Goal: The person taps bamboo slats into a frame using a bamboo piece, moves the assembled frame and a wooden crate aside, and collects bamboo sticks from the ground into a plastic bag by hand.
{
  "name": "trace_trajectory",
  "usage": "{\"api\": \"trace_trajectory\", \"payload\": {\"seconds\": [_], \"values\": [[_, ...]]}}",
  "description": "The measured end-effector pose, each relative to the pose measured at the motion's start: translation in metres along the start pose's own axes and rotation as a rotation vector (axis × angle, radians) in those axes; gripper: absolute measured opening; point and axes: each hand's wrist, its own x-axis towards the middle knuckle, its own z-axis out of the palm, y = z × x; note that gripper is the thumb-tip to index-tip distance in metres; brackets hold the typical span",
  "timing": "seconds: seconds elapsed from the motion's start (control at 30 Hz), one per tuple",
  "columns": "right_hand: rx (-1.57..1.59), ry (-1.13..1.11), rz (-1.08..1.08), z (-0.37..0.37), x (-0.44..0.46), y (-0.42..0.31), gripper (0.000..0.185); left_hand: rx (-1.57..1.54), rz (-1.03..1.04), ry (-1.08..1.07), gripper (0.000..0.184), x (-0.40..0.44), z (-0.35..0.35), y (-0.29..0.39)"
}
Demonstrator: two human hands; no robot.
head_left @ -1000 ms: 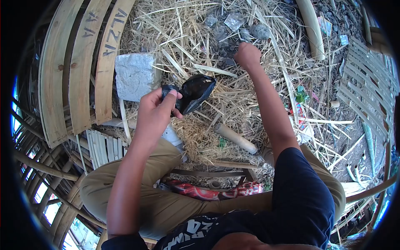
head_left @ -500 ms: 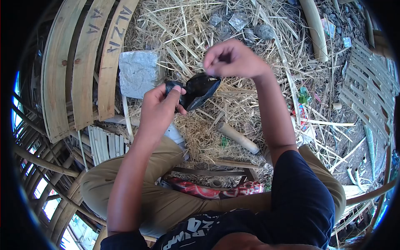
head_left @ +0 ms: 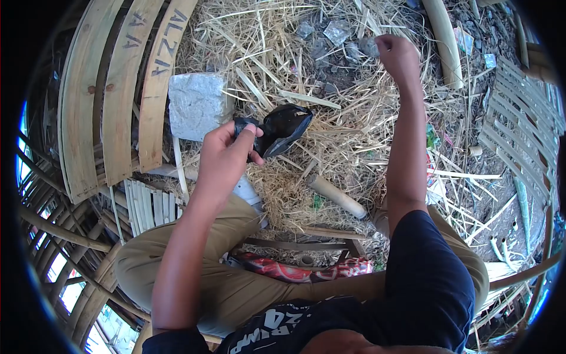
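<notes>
My left hand [head_left: 227, 154] pinches the gathered edge of a black plastic bag [head_left: 287, 125], whose mouth gapes toward the right. Left of the bag lies a pale, squared stone block [head_left: 197, 106]. My right hand [head_left: 394, 54] is near the top, with its fingers curled together beside a greyish crumpled piece [head_left: 369, 46]. Whether anything is between those fingers is too small to make out. Several clear plastic scraps [head_left: 337, 32] lie on dark ground to the left of that hand.
Curved wooden planks [head_left: 128, 88] with dark lettering stand at the left. Straw [head_left: 265, 59] covers the ground. A short bamboo piece [head_left: 336, 196] lies below the bag, and a thick bamboo pole [head_left: 443, 44] is at the upper right. A slatted panel [head_left: 519, 118] leans at the right.
My right hand moved from the ground to the bag's mouth, then away to the upper right. My left hand still holds the bag in nearly the same place.
</notes>
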Motion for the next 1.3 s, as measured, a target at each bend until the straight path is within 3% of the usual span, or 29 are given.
{"api": "trace_trajectory", "payload": {"seconds": [0.07,0.1,0.2,0.4,0.43,0.57,0.63,0.73,0.77,0.87,0.97,1.07,1.13,1.17,1.3], "values": [[-0.015,-0.113,-0.089,0.025,-0.001,0.013,0.036,0.001,-0.005,-0.003,0.027,0.001,0.001,0.001],[-0.068,-0.16,-0.189,0.05,0.002,0.028,0.052,0.005,-0.005,-0.004,0.027,0.0,0.001,0.002],[-0.437,-0.401,-0.076,0.095,-0.005,0.021,0.063,0.003,-0.002,-0.008,0.027,0.0,0.004,0.003],[-0.541,-0.816,-0.123,0.074,-0.03,0.0,0.04,0.016,-0.001,-0.004,0.027,0.0,0.002,0.002],[-0.443,-0.733,-0.09,0.072,-0.03,0.004,0.033,0.014,0.001,-0.004,0.027,0.0,0.003,0.002],[-0.307,-0.317,-0.092,0.069,-0.015,0.004,0.036,0.022,0.002,-0.009,0.028,-0.001,0.005,0.002],[-0.304,-0.326,-0.05,0.084,-0.007,0.0,0.036,0.015,0.002,-0.007,0.028,0.0,0.005,0.002],[-0.433,-0.66,-0.176,0.109,-0.018,-0.02,0.04,0.008,-0.002,-0.008,0.027,0.0,0.007,0.002],[-0.427,-0.741,-0.125,0.105,-0.028,-0.033,0.04,0.007,-0.004,-0.007,0.026,0.0,0.006,0.002],[-0.259,-0.869,-0.156,0.102,-0.048,-0.042,0.038,-0.005,-0.023,-0.013,0.025,0.0,0.005,0.002],[-0.266,-0.544,-0.027,0.078,-0.05,-0.046,0.035,0.0,-0.029,0.003,0.024,-0.001,0.006,0.004],[-0.047,-0.117,0.169,0.08,-0.029,0.001,0.029,0.0,-0.024,0.0,0.025,-0.001,0.005,0.003],[-0.094,0.309,0.136,0.081,-0.016,0.029,0.038,0.006,-0.034,0.002,0.025,-0.002,0.005,0.004],[-0.174,0.362,0.039,0.08,-0.011,0.039,0.055,0.01,-0.039,0.005,0.025,-0.002,0.005,0.005],[-0.246,0.251,-0.011,0.08,0.008,0.044,0.069,0.016,-0.035,-0.003,0.025,-0.002,0.007,0.006]]}}
